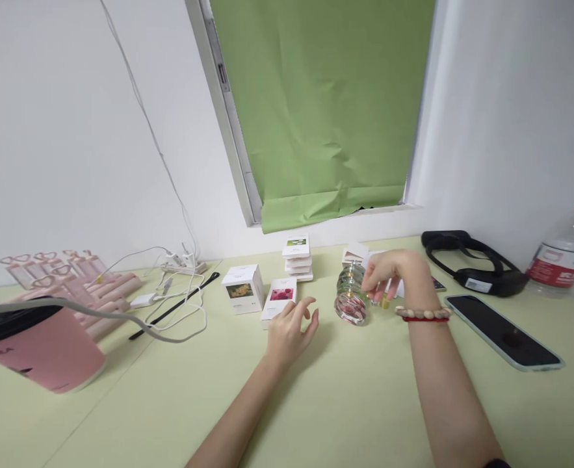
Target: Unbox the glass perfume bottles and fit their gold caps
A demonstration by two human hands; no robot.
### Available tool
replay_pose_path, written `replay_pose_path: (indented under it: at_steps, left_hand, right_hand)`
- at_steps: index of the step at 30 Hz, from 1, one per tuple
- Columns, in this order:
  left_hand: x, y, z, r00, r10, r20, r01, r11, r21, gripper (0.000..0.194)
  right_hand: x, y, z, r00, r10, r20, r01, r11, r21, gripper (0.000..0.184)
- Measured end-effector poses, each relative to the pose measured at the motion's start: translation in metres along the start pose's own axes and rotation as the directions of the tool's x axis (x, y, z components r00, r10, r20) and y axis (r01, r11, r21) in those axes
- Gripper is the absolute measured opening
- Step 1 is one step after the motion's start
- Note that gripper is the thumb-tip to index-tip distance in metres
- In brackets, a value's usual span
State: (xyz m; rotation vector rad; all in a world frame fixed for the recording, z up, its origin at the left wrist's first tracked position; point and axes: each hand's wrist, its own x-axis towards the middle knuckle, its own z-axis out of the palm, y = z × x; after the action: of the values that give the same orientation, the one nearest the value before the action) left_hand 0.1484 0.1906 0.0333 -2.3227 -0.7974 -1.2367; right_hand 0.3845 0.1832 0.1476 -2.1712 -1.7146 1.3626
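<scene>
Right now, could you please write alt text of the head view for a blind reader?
A person's right hand hangs beside a row of glass bottles, while the left hand is near a white box with a pink picture. On the pale green table are also a pink TEA cup and a smartphone.

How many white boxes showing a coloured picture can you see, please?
3: the yellow-flower box, leftmost; the pink-picture box by the left hand; the green-picture box atop the stack. Others may be hidden.

Flat box (277,300) cnr. behind L hand (288,331)
</scene>
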Motion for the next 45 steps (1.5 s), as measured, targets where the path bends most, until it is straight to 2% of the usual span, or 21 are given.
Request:
replay_pose_path:
  at_steps: [2,5,12,23,30,35,45]
  left_hand:
    - [0.0,0.001,-0.001,1.0,0.011,-0.001,-0.011,1.0,0.006,0.016]
    - [0.0,0.002,-0.001,1.0,0.017,-0.003,-0.017,1.0,0.005,0.016]
    - [0.001,0.002,-0.002,0.999,0.039,-0.025,-0.039,0.999,0.0,0.014]
    - [0.001,0.003,-0.004,0.999,0.033,-0.003,-0.033,0.999,0.0,0.013]
    - [0.0,0.002,-0.003,0.999,0.034,-0.004,-0.034,0.999,-0.001,0.014]
    - [0.0,0.002,-0.004,1.0,0.031,0.003,-0.031,1.0,0.002,0.015]
    - [0.003,0.001,-0.005,1.0,0.008,-0.004,-0.008,0.999,0.044,0.012]
  right_hand:
    - [0.006,0.013,-0.005,0.997,0.074,-0.024,-0.073,0.997,0.026,0.008]
    - [0.022,0.026,-0.006,0.991,0.13,0.006,-0.13,0.99,0.051,0.005]
    - [0.054,0.033,0.004,0.972,0.208,0.108,-0.214,0.976,0.05,0.014]
    - [0.059,0.041,-0.004,0.973,0.218,0.075,-0.225,0.969,0.1,0.011]
    - [0.064,0.038,0.003,0.946,0.269,0.181,-0.284,0.957,0.062,0.019]
    - [0.077,0.038,0.011,0.92,0.309,0.242,-0.322,0.946,0.017,0.019]
    - [0.087,0.043,0.01,0.91,0.346,0.229,-0.352,0.936,-0.016,0.023]
